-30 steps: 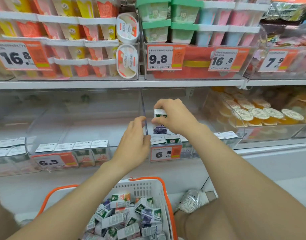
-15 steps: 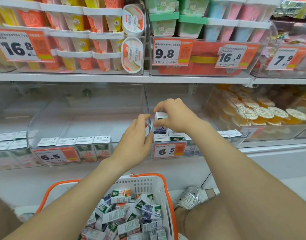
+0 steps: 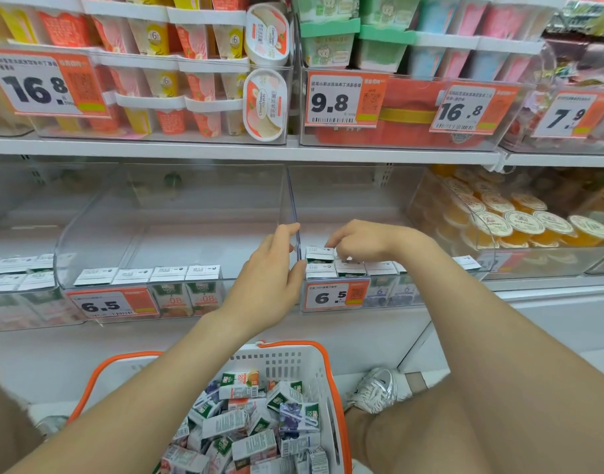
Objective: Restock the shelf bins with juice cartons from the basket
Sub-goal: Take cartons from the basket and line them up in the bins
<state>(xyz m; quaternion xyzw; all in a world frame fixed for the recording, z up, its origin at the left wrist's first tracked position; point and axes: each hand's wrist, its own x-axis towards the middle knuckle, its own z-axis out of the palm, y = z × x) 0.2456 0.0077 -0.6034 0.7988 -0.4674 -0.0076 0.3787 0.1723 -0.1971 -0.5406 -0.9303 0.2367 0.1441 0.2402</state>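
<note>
Head view: in the left bin [image 3: 98,213] a front row of cartons [image 3: 184,273] stands upright, long axes vertical, white tops facing up and printed faces pressed to the clear front. In the right bin [image 3: 355,206] the juice carton [image 3: 319,254] stands the same way, upright with its top panel up, one row behind the front row and tight against the bin's left side.

A divider wall [image 3: 291,200] of clear plastic rises between the two bins and stands between the hands. Orange 6.5 price tags [image 3: 112,304] hang on both bin fronts. Below, near the person, the white basket [image 3: 280,360] with orange rim holds loose cartons [image 3: 245,422] lying at all angles. A pale shoe [image 3: 379,388] shows to its right, and further right on the shelf a bin of jelly cups [image 3: 519,220] sits beside the right bin.

The left hand [image 3: 269,278] holds nothing: its fingers are nearly straight, tips touching the divider's front edge, thumb at the bin's front corner. The right hand [image 3: 358,241] reaches over the front row, fingers curled down and pinching the juice carton at its top right edge.
</note>
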